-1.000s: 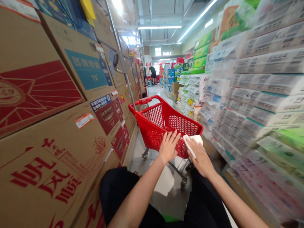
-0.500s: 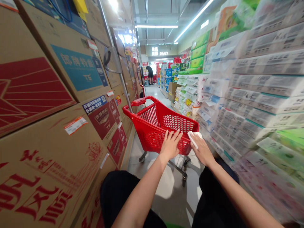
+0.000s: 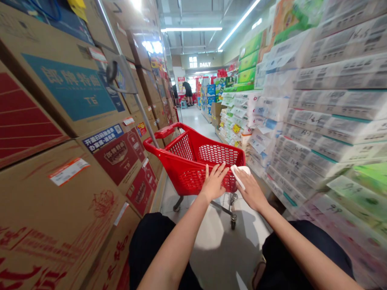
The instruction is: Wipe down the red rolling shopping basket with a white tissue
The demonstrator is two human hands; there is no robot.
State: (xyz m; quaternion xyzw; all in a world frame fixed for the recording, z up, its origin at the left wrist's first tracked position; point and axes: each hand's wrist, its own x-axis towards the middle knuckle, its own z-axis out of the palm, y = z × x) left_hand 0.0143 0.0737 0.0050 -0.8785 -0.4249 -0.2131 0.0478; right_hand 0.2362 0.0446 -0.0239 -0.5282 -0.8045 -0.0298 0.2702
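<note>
A red plastic shopping cart (image 3: 187,177) with perforated sides stands in the aisle before my knees, its handle towards the left. Fingers spread, my left hand (image 3: 214,183) rests at the top rim of its near side and holds nothing. At the cart's right corner, my right hand (image 3: 249,189) presses a folded white cloth (image 3: 238,175) against the rim. The fingers lie over the cloth and hide part of it. Inside the basket no goods show.
Stacked cardboard cartons (image 3: 45,193) wall the left side, with a slanted metal pole (image 3: 121,52) before them. Packs of tissue paper (image 3: 326,108) are piled high on the right. Far down the aisle a person in dark clothes (image 3: 187,90) bends over.
The view has shifted, so the cart and both hands appear slightly further left. My right hand and the cloth stay at the cart's corner, my left on its rim. My right knee has swung outward.
</note>
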